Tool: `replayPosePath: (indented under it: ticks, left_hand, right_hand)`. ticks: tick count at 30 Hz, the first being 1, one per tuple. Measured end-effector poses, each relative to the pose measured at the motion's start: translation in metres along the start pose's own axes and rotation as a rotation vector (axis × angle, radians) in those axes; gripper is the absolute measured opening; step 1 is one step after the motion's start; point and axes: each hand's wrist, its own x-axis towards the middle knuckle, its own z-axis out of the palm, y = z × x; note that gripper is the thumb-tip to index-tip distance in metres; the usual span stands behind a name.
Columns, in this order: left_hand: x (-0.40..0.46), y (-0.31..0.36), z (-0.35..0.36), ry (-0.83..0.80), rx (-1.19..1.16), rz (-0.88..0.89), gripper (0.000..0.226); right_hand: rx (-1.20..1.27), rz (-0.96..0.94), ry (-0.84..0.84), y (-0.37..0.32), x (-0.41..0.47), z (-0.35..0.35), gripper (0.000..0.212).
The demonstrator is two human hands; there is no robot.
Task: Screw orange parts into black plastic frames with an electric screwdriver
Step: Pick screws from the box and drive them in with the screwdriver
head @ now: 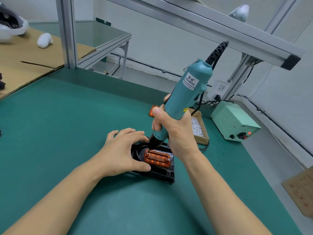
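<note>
A smooth green mat covers my worktop (67, 116), matte and faintly scuffed. Nearest me, a black plastic frame (162, 173) lies flat on it, angular and ribbed along its near edge. My left hand (122, 155) rests on the frame's left side, fingers spread apart and straight, thumb against the end of the orange part (157, 158), a glossy translucent slotted lozenge seated in the frame. My right hand (172, 131) has its fingers clamped round the teal plastic barrel of the electric screwdriver (184, 94), which stands tilted, its black nose down at the orange part's far left corner. Just behind sits a shallow cardboard box of small silvery screws (197, 128), and another orange piece (153, 110) beside my thumb. Farther right stands a pale green metal power box (233, 121) with louvred vents. Aluminium framing (67, 31) rises behind.
</note>
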Motion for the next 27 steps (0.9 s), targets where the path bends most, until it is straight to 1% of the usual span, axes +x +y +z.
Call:
replayPosePath:
  ticks: [1,3,8,13,16,18,23,27]
  left_hand:
    - [0.000,0.000,0.000,-0.004,-0.003,0.001,0.093]
    - [0.000,-0.002,0.000,-0.006,-0.011,0.002,0.092]
    - [0.000,-0.003,0.001,0.023,-0.041,-0.003,0.095]
    - [0.000,-0.003,0.000,0.010,-0.042,-0.052,0.098]
    - [0.000,-0.005,0.000,0.000,-0.023,-0.064,0.099]
    - [0.000,-0.005,0.000,-0.006,-0.024,-0.066,0.102]
    - [0.000,-0.004,0.000,-0.012,-0.030,-0.083,0.109]
    - [0.001,-0.005,0.000,-0.034,-0.016,-0.106,0.110]
  right_hand:
    - [0.013,0.006,0.000,0.001,0.000,0.000,0.020]
    - [0.034,0.011,-0.019,0.002,0.001,-0.001,0.020]
    - [0.114,0.015,-0.153,0.001,0.004,-0.005,0.025]
    - [0.114,0.028,-0.153,0.005,0.008,-0.008,0.024]
    - [0.127,0.038,-0.131,0.007,0.009,-0.009,0.028]
    - [0.125,0.037,-0.137,0.008,0.010,-0.008,0.024]
    - [0.111,0.050,-0.209,0.005,0.012,-0.006,0.021]
    - [0.146,0.073,-0.276,0.002,0.012,-0.004,0.025]
